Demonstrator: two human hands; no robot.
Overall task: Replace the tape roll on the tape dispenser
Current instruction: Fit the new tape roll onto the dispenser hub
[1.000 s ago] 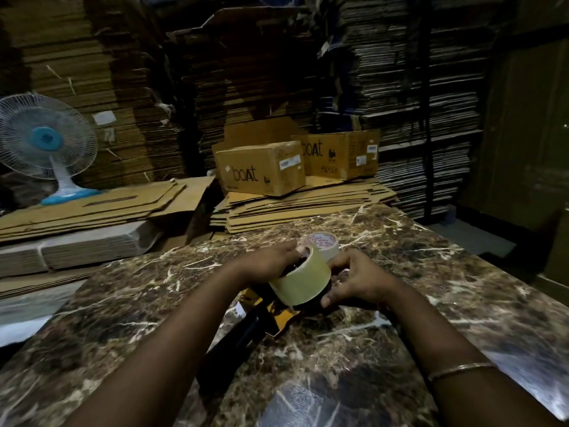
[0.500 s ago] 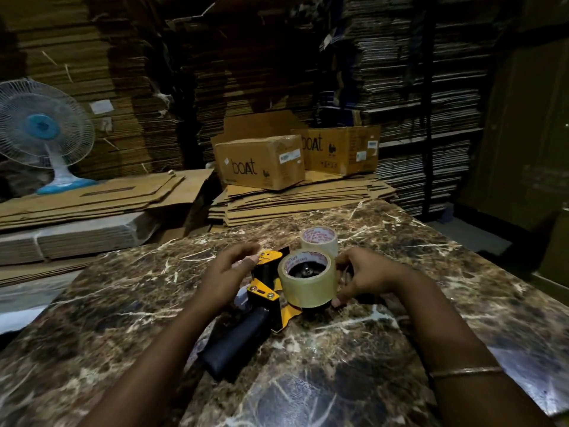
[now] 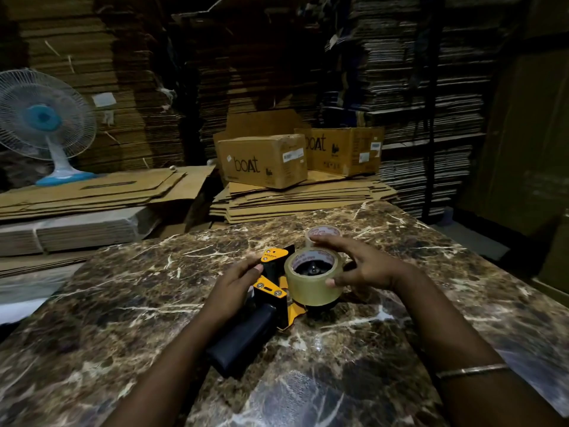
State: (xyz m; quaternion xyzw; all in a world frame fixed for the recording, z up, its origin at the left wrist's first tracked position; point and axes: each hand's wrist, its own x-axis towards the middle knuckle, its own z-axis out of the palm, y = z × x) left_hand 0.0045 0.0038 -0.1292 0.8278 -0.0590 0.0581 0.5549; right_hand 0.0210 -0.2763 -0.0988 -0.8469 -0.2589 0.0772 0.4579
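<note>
A yellow and black tape dispenser (image 3: 271,291) lies on its side on the marble table (image 3: 123,297), its black handle (image 3: 243,337) pointing toward me. A full clear tape roll (image 3: 311,288) sits on the dispenser's hub, hole facing up. My right hand (image 3: 363,266) curves over the roll's far and right side, fingers touching its rim. My left hand (image 3: 234,288) rests on the dispenser's frame just left of the roll, fingertips at the yellow plate. A second, nearly spent roll core (image 3: 323,234) stands on the table just behind, partly hidden by my right fingers.
Two "boat" cardboard boxes (image 3: 264,163) sit on stacks of flattened cardboard (image 3: 295,200) beyond the table's far edge. A blue and white table fan (image 3: 46,124) stands at the left on more flat cardboard. Tall piles of cardboard fill the background.
The full roll went from tilted in both hands down onto the dispenser's hub. My left hand moved off the roll to the dispenser's frame; my right hand shifted over the roll's top.
</note>
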